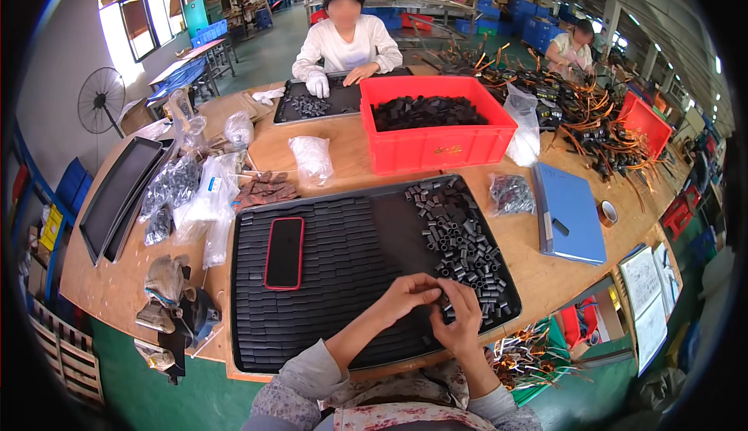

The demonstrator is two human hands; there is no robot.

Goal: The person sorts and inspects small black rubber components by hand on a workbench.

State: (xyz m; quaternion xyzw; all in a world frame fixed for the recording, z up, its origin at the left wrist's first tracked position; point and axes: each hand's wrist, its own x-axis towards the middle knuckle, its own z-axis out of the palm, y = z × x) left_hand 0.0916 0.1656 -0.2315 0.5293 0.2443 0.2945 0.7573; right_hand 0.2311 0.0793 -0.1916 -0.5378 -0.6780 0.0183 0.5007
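My left hand (411, 294) and my right hand (460, 319) meet above the right part of a large black tray (399, 232). Both have their fingertips pinched together; whatever lies between them is too small and hidden to name. Just beyond my hands, short black tubes (461, 253) lie loose in a heap, their open ends showing. Flat black pieces (335, 306) fill the tray's left side in tight rows. On top of those rows rests a phone (284, 253) with a red edge and a dark screen.
Beyond the tray stands a red bin (436, 150) of black pieces. A blue binder (573, 220) and a tape roll (608, 213) lie right; plastic bags (206, 197) and empty trays (121, 189) left. Across the table, a gloved person works at another tray (343, 104).
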